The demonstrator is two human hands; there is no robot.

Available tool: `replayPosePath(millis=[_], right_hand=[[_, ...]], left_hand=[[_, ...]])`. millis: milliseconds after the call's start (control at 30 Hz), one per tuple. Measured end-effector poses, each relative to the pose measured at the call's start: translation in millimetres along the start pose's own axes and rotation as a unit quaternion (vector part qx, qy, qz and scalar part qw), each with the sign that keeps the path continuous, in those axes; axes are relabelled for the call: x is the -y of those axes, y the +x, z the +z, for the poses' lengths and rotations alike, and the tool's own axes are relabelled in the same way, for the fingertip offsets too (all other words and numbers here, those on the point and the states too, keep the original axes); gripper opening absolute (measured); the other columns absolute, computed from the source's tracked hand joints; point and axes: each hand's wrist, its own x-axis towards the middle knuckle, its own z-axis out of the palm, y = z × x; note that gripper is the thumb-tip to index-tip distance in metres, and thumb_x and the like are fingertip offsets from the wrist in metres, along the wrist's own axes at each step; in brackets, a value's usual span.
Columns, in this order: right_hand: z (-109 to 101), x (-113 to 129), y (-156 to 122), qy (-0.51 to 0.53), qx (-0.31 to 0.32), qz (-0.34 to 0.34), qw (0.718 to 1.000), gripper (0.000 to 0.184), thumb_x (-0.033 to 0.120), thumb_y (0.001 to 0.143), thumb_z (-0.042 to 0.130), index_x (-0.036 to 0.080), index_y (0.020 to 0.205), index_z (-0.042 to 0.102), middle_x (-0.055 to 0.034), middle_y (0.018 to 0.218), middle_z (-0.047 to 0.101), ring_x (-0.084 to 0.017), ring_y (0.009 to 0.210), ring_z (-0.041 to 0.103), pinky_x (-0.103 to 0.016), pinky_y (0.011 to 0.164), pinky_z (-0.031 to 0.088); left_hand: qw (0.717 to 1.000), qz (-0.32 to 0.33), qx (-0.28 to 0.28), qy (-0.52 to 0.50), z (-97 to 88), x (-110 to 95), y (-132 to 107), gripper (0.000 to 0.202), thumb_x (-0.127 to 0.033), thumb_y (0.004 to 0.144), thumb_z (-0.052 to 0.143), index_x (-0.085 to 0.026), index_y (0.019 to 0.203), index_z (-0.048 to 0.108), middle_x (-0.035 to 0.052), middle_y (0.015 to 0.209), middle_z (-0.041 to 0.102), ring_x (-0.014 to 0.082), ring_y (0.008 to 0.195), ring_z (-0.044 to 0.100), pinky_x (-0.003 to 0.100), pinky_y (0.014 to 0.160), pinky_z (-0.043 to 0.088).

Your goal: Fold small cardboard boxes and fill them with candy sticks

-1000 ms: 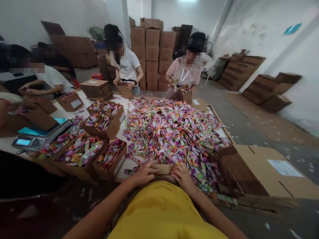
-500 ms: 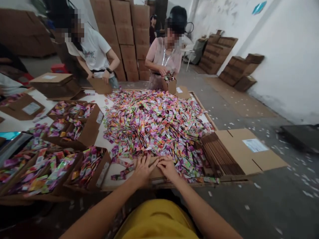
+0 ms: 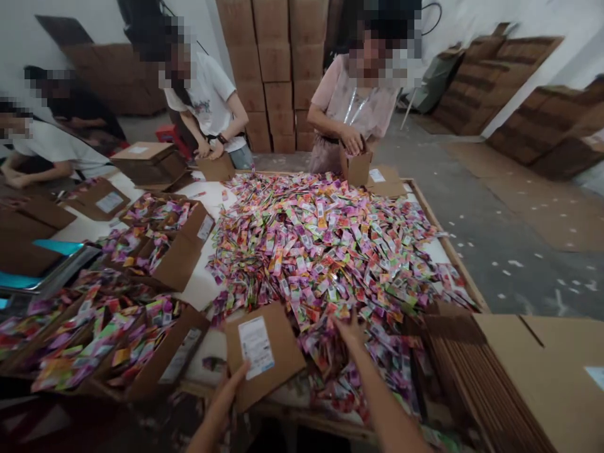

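A small cardboard box (image 3: 278,352) with a white label (image 3: 255,346) on its side stands tilted at the front of the table. My left hand (image 3: 230,390) grips its left side, thumb against the label. Over the near part of a large heap of small colourful packets (image 3: 302,233) is my right hand (image 3: 348,330). Its fingers look spread among the packets, slightly blurred, and I see nothing held in them.
Boxes filled with packets (image 3: 165,251) stand at the left. Folded cardboard boxes (image 3: 472,371) are stacked at the near right. Across the table, one person (image 3: 353,107) reaches into a box and another person (image 3: 207,100) handles a carton. A wooden edge (image 3: 453,251) borders the table.
Both hands were together on flat cardboard at the table edge. Now the box stands upright in my left hand and my right hand has moved apart to the packets. The view has shifted.
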Motion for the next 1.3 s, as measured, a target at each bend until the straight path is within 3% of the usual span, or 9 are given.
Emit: replayPosePath(millis=[133, 333, 533, 733, 900, 1000, 1100, 1200, 1300], right_hand=[[26, 15, -16, 0.061, 0.019, -0.007, 0.998, 0.083, 0.058, 0.062, 0.068, 0.019, 0.134, 0.053, -0.0219, 0.135, 0.051, -0.04, 0.125, 0.049, -0.054, 0.099, 0.041], [15, 18, -55, 0.314, 0.17, -0.079, 0.931, 0.068, 0.041, 0.06, 0.065, 0.015, 0.123, 0.063, -0.0106, 0.114, 0.07, -0.027, 0.108, 0.062, -0.038, 0.099, 0.046], [-50, 61, -94, 0.229, 0.121, -0.183, 0.948, 0.061, 0.033, 0.056, 0.069, 0.017, 0.115, 0.069, -0.0116, 0.121, 0.064, -0.03, 0.116, 0.056, -0.042, 0.105, 0.04], [-115, 130, -120, 0.113, 0.11, -0.356, 0.921, 0.062, 0.028, 0.062, 0.067, 0.025, 0.124, 0.065, -0.0074, 0.126, 0.059, -0.029, 0.117, 0.054, -0.04, 0.104, 0.041], [-74, 144, -109, -0.089, 0.115, -0.456, 0.878, 0.06, 0.019, 0.07, 0.06, 0.024, 0.13, 0.059, -0.0084, 0.122, 0.06, -0.025, 0.111, 0.057, -0.034, 0.098, 0.045], [-38, 145, -94, -0.25, 0.136, -0.432, 0.856, 0.046, 0.018, 0.08, 0.051, 0.02, 0.126, 0.059, -0.0115, 0.117, 0.062, -0.024, 0.105, 0.061, -0.032, 0.091, 0.047], [-22, 151, -90, -0.331, 0.169, -0.418, 0.829, 0.042, 0.021, 0.084, 0.051, 0.013, 0.124, 0.059, -0.018, 0.118, 0.06, -0.026, 0.102, 0.062, -0.035, 0.087, 0.048], [-13, 154, -98, -0.337, 0.238, -0.434, 0.801, 0.036, 0.024, 0.08, 0.059, 0.013, 0.114, 0.065, -0.0168, 0.113, 0.064, -0.028, 0.105, 0.061, -0.034, 0.088, 0.048], [0, 152, -115, -0.323, 0.287, -0.428, 0.793, 0.035, 0.027, 0.074, 0.067, 0.015, 0.108, 0.068, -0.0118, 0.102, 0.07, -0.025, 0.089, 0.065, -0.03, 0.078, 0.05]], left_hand=[[0.999, -0.002, 0.047, -0.026, 37.1, 26, 4, 0.074, -0.034, 0.066, 0.083, -0.027, 0.132, 0.05, 0.0081, 0.116, 0.072, 0.0259, 0.103, 0.07, 0.037, 0.091, 0.056], [0.996, -0.048, 0.04, -0.063, 21.8, 40, -18, 0.079, -0.032, 0.063, 0.085, -0.025, 0.133, 0.048, 0.0084, 0.115, 0.072, 0.0286, 0.107, 0.068, 0.038, 0.092, 0.056], [0.981, -0.093, 0.089, -0.141, 20.7, 50, -41, 0.09, -0.034, 0.057, 0.086, -0.02, 0.136, 0.046, 0.011, 0.109, 0.074, 0.0341, 0.106, 0.068, 0.045, 0.093, 0.055], [0.955, -0.028, 0.22, -0.196, 76.4, 44, -17, 0.072, -0.042, 0.048, 0.086, -0.022, 0.114, 0.062, 0.01, 0.104, 0.074, 0.0356, 0.106, 0.066, 0.05, 0.095, 0.05], [0.968, 0.03, 0.249, -0.033, 102.6, 27, 23, 0.083, -0.051, 0.043, 0.088, -0.019, 0.115, 0.061, 0.0115, 0.105, 0.07, 0.032, 0.103, 0.065, 0.045, 0.089, 0.05], [0.979, 0.051, 0.172, 0.095, 85.0, 27, 29, 0.105, -0.051, 0.047, 0.086, -0.019, 0.138, 0.045, 0.0181, 0.125, 0.062, 0.0343, 0.114, 0.06, 0.044, 0.091, 0.049], [0.97, 0.141, 0.148, 0.132, 64.0, 15, 17, 0.12, -0.042, 0.054, 0.086, -0.021, 0.152, 0.02, 0.0218, 0.146, 0.044, 0.0354, 0.132, 0.046, 0.045, 0.101, 0.044], [0.948, 0.266, 0.142, 0.105, 61.4, -20, 3, 0.104, -0.042, 0.073, 0.072, -0.025, 0.155, 0.011, 0.0154, 0.155, 0.033, 0.029, 0.141, 0.035, 0.043, 0.112, 0.033], [0.91, 0.365, 0.09, 0.177, 77.6, -58, -2, 0.077, -0.042, 0.083, 0.06, -0.026, 0.151, 0.028, 0.0096, 0.151, 0.04, 0.025, 0.14, 0.036, 0.039, 0.115, 0.029]])
